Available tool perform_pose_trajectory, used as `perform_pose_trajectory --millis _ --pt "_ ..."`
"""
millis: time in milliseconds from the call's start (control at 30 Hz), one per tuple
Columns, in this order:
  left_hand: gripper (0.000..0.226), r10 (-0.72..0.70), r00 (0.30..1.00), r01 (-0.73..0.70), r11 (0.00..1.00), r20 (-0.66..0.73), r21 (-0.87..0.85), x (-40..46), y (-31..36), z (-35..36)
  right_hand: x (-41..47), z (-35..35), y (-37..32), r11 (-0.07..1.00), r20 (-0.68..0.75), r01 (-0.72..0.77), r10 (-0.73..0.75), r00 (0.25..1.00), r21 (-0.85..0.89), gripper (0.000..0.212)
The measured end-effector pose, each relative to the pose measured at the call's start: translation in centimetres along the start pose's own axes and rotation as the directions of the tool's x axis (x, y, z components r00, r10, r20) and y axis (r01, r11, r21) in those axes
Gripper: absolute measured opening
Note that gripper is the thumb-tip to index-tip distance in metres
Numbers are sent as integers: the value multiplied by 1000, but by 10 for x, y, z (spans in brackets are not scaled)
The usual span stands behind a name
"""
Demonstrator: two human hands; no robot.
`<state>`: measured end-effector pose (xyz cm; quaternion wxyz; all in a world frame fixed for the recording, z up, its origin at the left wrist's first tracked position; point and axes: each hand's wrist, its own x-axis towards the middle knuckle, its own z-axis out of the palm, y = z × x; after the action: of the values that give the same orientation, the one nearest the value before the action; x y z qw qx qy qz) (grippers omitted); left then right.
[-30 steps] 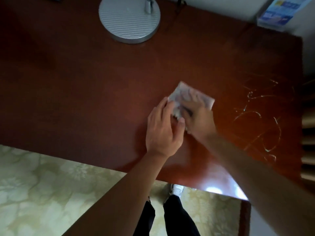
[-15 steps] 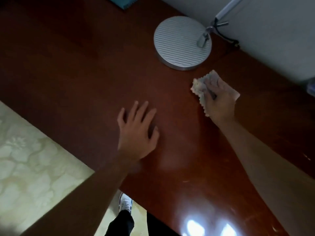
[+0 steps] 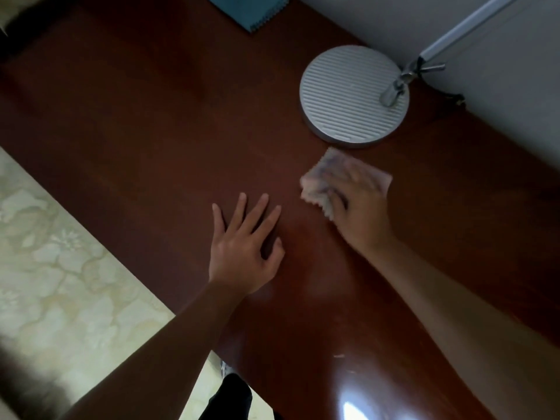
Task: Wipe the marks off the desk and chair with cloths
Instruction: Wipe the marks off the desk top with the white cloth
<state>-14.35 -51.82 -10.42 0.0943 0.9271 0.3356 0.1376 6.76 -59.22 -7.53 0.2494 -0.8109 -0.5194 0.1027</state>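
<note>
The dark red-brown wooden desk (image 3: 151, 131) fills most of the view. My right hand (image 3: 360, 213) lies on a pale, crumpled cloth (image 3: 315, 180) on the desk top, just in front of the lamp base; hand and cloth are motion-blurred, and the thumb looks curled against the cloth's near edge. My left hand (image 3: 245, 247) rests flat on the bare desk to the left of the cloth, fingers spread and apart from it. No marks show on this part of the desk. The chair is out of view.
A round ribbed silver lamp base (image 3: 348, 95) stands at the back right, its arm (image 3: 454, 34) rising along the white wall. A teal zigzag-edged cloth (image 3: 248, 7) lies at the far edge. Pale patterned floor (image 3: 60, 283) runs along the desk's left edge.
My view has swung left, away from the scratched right corner. My right hand has carried the cloth over next to the lamp base, and my left hand has come off the cloth onto the bare desk.
</note>
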Motion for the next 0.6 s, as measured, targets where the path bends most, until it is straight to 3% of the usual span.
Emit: perform_pose_trajectory --millis 167,267,333,500,600 --pt "52 -12 1000 11 998 -5 -62 -1 -1 -2 -128 24 -51 954 205 250 -281 938 165 36" --pt "48 -41 999 39 994 -19 -105 2 1 -3 -106 19 -39 942 212 295 -324 922 159 35" --pt "45 -76 996 70 984 -34 -167 5 1 -4 -58 20 -32 960 149 264 -276 950 92 33" --pt "44 -214 976 190 922 -35 -336 1 1 -13 35 40 -52 998 -1 -46 46 999 33 35" --pt "37 -364 931 300 801 -23 -518 3 -6 -25 -6 54 -83 999 -2 -17 17 1000 27 37"
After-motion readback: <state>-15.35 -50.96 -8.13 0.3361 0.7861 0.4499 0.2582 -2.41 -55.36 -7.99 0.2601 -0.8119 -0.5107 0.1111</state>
